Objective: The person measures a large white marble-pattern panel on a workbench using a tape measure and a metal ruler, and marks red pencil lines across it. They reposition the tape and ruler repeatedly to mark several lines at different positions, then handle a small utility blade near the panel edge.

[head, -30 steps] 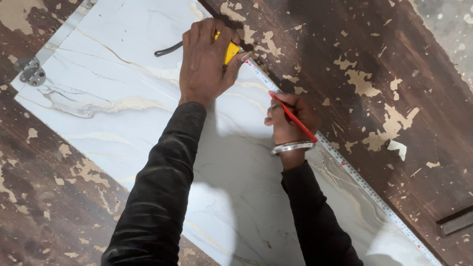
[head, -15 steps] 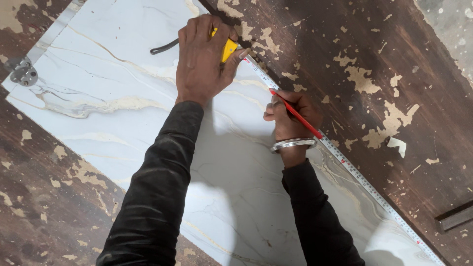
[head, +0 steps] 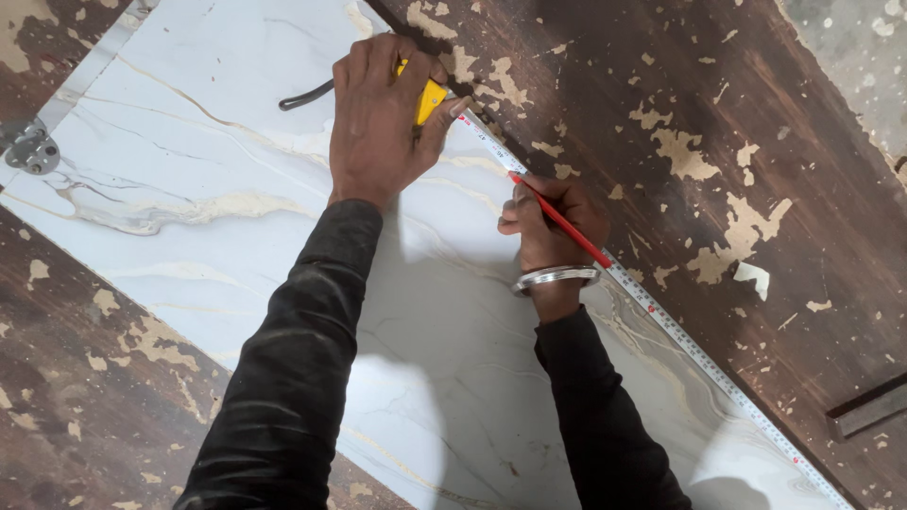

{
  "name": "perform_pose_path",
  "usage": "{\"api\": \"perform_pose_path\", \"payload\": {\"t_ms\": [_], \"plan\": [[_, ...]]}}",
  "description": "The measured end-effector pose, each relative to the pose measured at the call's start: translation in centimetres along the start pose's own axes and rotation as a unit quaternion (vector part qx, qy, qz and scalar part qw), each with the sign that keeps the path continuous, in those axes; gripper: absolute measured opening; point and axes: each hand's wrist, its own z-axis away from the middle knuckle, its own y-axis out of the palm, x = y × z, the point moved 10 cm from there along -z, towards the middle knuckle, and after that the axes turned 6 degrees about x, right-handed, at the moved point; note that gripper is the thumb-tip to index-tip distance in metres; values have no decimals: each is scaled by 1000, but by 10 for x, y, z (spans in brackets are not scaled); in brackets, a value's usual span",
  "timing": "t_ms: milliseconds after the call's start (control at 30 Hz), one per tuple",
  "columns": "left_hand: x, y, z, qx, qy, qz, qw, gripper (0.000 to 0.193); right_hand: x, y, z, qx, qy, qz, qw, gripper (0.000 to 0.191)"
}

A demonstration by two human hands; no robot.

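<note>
A large white marble-patterned slab (head: 189, 208) lies across a worn dark wooden surface. My left hand (head: 383, 118) presses a yellow tape measure case (head: 430, 97) onto the slab near its far edge. The white tape blade (head: 680, 331) runs from the case along the slab's right edge toward the lower right. My right hand (head: 553, 222) rests on the slab beside the tape and grips a red pencil (head: 562, 219), its tip touching the blade. A metal bangle (head: 557, 277) circles that wrist.
A black strap (head: 304, 94) trails from the tape case across the slab. A grey metal fitting (head: 30, 151) lies at the slab's left corner. The wood (head: 756, 142) is flecked with pale patches. A dark bar (head: 864, 408) sits at the right edge.
Both hands hold the same positions against the slab and tape; only the view has drifted slightly.
</note>
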Motion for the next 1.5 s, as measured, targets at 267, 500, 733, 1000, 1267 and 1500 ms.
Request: {"api": "perform_pose_path", "payload": {"t_ms": [267,500,733,1000,1267,1500], "plan": [[-1,-2,-1,-1,0,0,1000,32,0,0,0,8,10,-8,1000,7],[-1,0,0,3,-9,3,1000,30,0,1,2,28,-4,-80,996,10],[-18,-13,-5,-3,2,-8,1000,30,15,-5,4,57,8,-214,975,12],[-68,-22,-7,23,66,-129,989,32,53,10,15,113,-28,-238,964,11],[-134,-36,9,50,39,-9,998,30,64,-80,165,335,69,-204,917,22],[-259,33,94,106,107,-34,988,48,85,-324,282,251,35,393,884,17]]}}
